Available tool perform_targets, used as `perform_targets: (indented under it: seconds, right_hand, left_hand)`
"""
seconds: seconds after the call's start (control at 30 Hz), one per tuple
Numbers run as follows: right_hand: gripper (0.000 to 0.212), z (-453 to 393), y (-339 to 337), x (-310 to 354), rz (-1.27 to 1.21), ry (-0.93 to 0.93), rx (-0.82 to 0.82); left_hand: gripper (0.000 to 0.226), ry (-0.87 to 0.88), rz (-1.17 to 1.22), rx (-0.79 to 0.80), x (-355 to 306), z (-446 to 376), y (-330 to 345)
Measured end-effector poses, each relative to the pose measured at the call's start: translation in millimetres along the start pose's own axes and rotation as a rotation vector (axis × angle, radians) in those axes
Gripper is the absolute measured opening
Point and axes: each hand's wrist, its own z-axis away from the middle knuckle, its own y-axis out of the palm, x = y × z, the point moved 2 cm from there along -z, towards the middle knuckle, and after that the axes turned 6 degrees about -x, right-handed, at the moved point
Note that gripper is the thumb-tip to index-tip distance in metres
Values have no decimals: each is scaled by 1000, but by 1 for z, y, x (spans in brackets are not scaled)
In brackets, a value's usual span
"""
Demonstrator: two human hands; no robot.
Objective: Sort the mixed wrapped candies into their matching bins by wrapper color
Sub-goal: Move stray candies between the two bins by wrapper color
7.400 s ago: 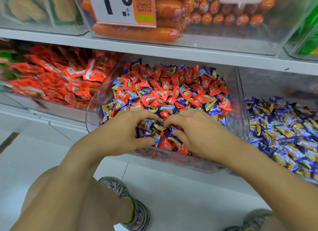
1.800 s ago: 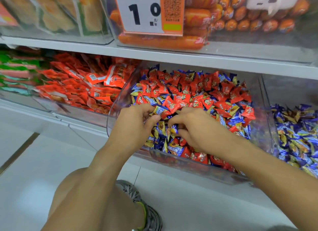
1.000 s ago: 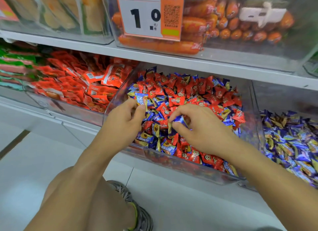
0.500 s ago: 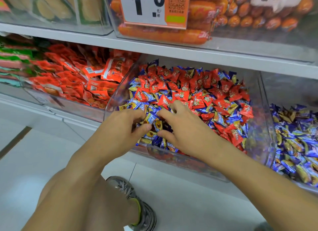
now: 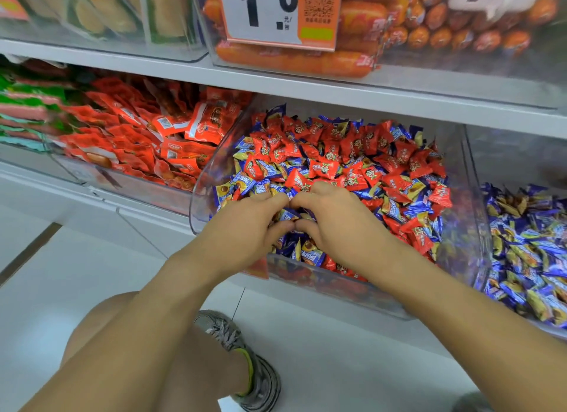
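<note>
A clear plastic bin (image 5: 460, 227) on the lower shelf holds a heap of mixed candies: red-wrapped candies (image 5: 334, 157) mostly toward the back and blue-wrapped candies (image 5: 310, 253) gathered at the front. My left hand (image 5: 242, 227) and my right hand (image 5: 334, 224) are side by side in the front of the heap, fingertips touching. Both hands curl around a clump of blue candies (image 5: 287, 216) between them. To the right stands a second bin (image 5: 478, 172) filled with blue-wrapped candies (image 5: 527, 246).
A bin of orange snack packets (image 5: 147, 141) sits left of the mixed bin. The white shelf board (image 5: 306, 89) above carries clear bins of sausages (image 5: 294, 59) and a price tag (image 5: 279, 13). My knee (image 5: 129, 335) and a grey shoe (image 5: 245, 359) are on the white floor below.
My hands have drawn closer together, fingertips now meeting over the blue candies at the bin's front. The view has shifted slightly.
</note>
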Motion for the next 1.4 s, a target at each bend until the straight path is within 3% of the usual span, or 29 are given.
perform_targets:
  seconds: [0.1,0.23,0.43,0.63,0.73,0.8,0.93,1.13,1.2,1.4]
  right_hand:
    - [20,3,-5,-3,-57,35,-43]
    - [16,7,-15,-8,-139,113,-109]
    - [18,12,-28,-17,-314,221,-128]
    - [28,15,-28,-18,-548,283,-85]
    - [31,18,-22,-11,-430,196,-40]
    - [22,18,-15,-3,-287,92,10]
    - [58,18,0,6,-70,8,204]
    - [31,12,4,9,-104,-51,72]
    - [27,12,5,5,-143,-41,41]
    - [24,21,-39,-9,-405,152,-129]
  left_hand:
    - [22,-21,153,-12,6,-2,-4]
    - [46,-119,247,-101,14,-4,-3]
    - [20,-191,372,-252,18,-8,-13]
    - [5,-192,527,-232,12,-6,-24]
    - [11,-179,594,-200,11,-3,-26]
    - [9,-174,590,-178,13,0,-27]
    - [9,-183,602,-179,13,9,-30]
    - [10,-243,613,-213,12,10,-24]
    - [20,-250,592,-235,12,9,-23]
    - [25,-324,594,-256,5,7,-24]
